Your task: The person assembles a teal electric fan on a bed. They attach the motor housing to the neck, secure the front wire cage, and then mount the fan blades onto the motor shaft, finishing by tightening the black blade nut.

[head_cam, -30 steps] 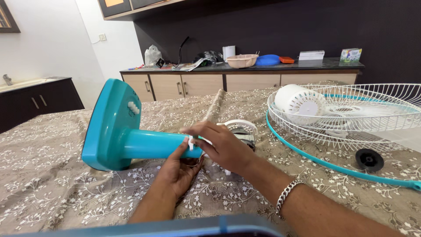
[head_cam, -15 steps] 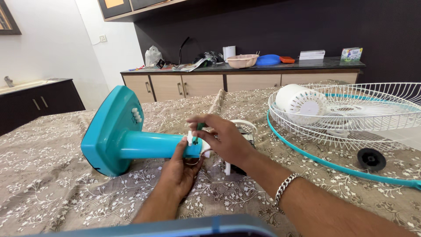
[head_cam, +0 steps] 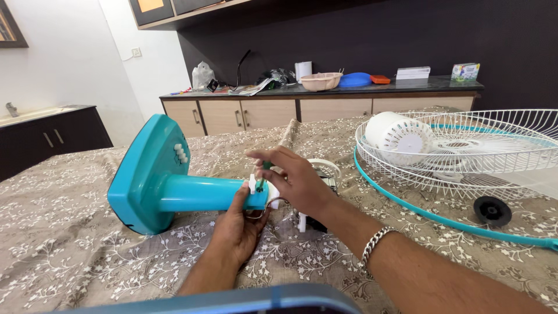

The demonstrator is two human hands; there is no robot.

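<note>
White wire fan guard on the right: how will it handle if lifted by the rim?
The wire fan guard is thin open mesh, so it is probably light for its span. Lifted by one edge it may flex slightly. The white motor cover seems to rest loose inside it and would likely slide or roll out if the guard tilts.

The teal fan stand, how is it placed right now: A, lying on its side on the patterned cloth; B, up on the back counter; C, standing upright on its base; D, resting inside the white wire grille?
A: the stand lies sideways on the cloth, its base off to the left.
</note>
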